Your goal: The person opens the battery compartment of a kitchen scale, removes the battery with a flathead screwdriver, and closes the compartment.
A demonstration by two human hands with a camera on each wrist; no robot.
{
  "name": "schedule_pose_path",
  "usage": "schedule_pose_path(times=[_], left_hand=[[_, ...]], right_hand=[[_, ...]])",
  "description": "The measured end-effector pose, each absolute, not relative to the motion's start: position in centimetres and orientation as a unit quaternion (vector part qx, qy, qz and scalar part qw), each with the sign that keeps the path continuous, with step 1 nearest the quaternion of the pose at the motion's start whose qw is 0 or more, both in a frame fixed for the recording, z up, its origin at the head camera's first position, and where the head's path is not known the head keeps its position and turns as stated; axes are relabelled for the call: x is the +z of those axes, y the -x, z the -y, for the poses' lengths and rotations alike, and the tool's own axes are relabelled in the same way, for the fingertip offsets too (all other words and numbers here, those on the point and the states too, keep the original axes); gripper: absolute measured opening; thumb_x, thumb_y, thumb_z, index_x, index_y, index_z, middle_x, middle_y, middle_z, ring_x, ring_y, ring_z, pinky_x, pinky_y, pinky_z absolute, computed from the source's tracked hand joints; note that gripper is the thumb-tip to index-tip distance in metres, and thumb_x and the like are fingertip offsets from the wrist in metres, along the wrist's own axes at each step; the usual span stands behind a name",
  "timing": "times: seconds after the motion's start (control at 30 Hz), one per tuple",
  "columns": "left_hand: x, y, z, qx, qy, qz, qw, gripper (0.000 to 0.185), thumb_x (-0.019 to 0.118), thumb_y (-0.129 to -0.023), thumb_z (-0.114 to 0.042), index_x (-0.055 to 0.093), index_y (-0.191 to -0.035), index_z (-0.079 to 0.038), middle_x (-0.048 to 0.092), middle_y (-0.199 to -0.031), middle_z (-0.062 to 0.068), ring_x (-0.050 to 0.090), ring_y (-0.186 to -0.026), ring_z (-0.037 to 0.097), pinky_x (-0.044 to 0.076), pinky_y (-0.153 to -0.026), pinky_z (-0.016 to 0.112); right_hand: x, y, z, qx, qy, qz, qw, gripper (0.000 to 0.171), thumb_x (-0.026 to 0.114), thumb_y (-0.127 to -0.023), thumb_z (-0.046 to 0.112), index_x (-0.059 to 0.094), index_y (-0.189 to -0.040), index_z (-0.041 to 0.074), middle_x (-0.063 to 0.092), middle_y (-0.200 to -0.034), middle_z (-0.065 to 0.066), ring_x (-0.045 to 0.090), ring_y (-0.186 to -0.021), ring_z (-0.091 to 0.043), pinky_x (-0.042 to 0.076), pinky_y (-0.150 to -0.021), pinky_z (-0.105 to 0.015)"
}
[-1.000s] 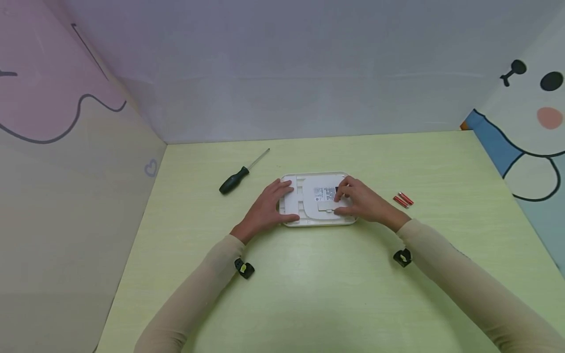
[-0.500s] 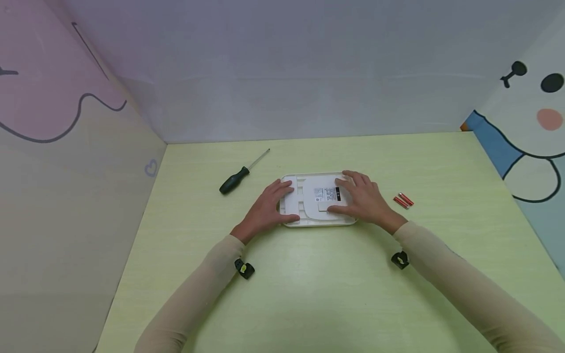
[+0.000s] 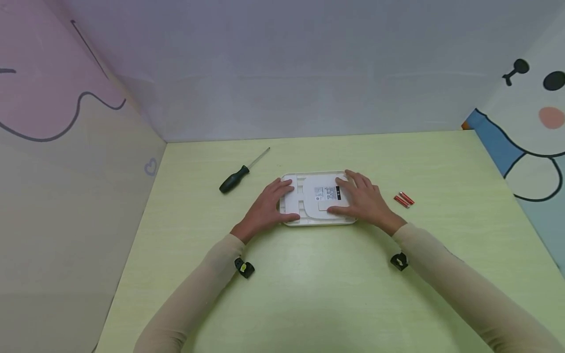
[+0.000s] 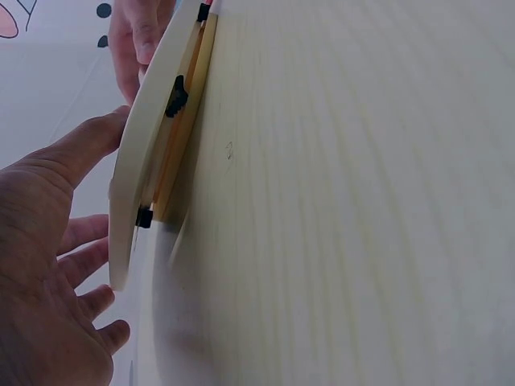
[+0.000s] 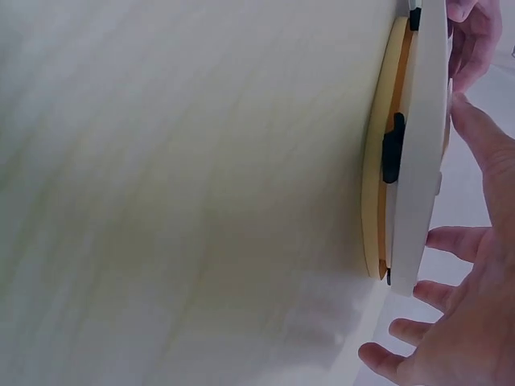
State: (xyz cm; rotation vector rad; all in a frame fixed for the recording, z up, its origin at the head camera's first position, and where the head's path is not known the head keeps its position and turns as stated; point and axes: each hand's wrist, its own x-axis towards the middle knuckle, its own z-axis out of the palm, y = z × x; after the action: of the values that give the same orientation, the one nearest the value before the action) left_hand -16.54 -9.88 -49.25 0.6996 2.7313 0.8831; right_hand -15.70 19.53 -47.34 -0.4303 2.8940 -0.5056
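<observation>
A flat white plastic device (image 3: 311, 196) with rounded corners lies on the table, its labelled back facing up. A small rectangular cover (image 3: 323, 206) sits in that back below the printed label. My left hand (image 3: 268, 202) rests across the device's left end, thumb near the front edge and fingers toward the far edge. Over the right end lies my right hand (image 3: 364, 200) with fingers spread, its thumb touching beside the cover and hiding part of it. In the left wrist view, black tabs (image 4: 177, 96) and a pale yellow and orange layer show along the device's side.
A screwdriver (image 3: 234, 179) with a dark green handle lies at the back left of the table (image 3: 304, 294). Two red batteries (image 3: 403, 199) lie to the right of my right hand. Walls with painted figures stand behind and at both sides.
My right hand's fingers, bent over the label and cover a second ago, have spread toward the device's far right corner, uncovering more of the label. The left hand and device stay put.
</observation>
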Motion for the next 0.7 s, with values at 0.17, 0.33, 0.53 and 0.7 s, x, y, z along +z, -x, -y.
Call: schedule_pose_path(times=[0.17,0.33,0.53,0.7], left_hand=[[-49.3,16.6,9.9,0.298,-0.239,-0.92,0.092,0.081,0.078,-0.077,-0.052,0.049,-0.143,-0.015,0.036,-0.157,-0.005,0.016,-0.151,0.019,0.024,-0.12,0.043],[-49.1,16.6,9.9,0.295,-0.239,-0.921,0.094,0.081,0.078,-0.077,-0.052,0.049,-0.143,-0.015,0.036,-0.157,-0.004,0.016,-0.152,0.019,0.024,-0.12,0.043],[-49.1,16.6,9.8,0.292,-0.238,-0.921,0.096,0.08,0.079,-0.077,-0.051,0.05,-0.142,-0.015,0.036,-0.156,-0.003,0.016,-0.151,0.02,0.024,-0.12,0.043],[-49.1,16.7,9.8,0.29,-0.239,-0.922,0.097,0.081,0.079,-0.077,-0.051,0.049,-0.143,-0.015,0.036,-0.157,-0.003,0.017,-0.151,0.02,0.023,-0.12,0.043]], right_hand=[[-47.5,15.4,-19.5,-0.18,0.129,-0.97,0.097,0.096,0.067,-0.077,0.068,0.035,-0.152,0.017,0.016,-0.162,-0.015,0.02,-0.144,-0.045,0.028,-0.104,-0.068],[-47.4,15.3,-19.5,-0.184,0.129,-0.969,0.101,0.096,0.067,-0.079,0.067,0.034,-0.153,0.017,0.014,-0.163,-0.015,0.019,-0.145,-0.045,0.027,-0.105,-0.069],[-47.5,15.4,-19.7,-0.19,0.141,-0.967,0.098,0.094,0.066,-0.079,0.066,0.035,-0.153,0.017,0.016,-0.163,-0.015,0.019,-0.145,-0.045,0.027,-0.104,-0.069],[-47.4,15.6,-20.6,-0.195,0.158,-0.963,0.097,0.092,0.069,-0.08,0.062,0.036,-0.152,0.014,0.02,-0.161,-0.015,0.021,-0.144,-0.045,0.027,-0.105,-0.069]])
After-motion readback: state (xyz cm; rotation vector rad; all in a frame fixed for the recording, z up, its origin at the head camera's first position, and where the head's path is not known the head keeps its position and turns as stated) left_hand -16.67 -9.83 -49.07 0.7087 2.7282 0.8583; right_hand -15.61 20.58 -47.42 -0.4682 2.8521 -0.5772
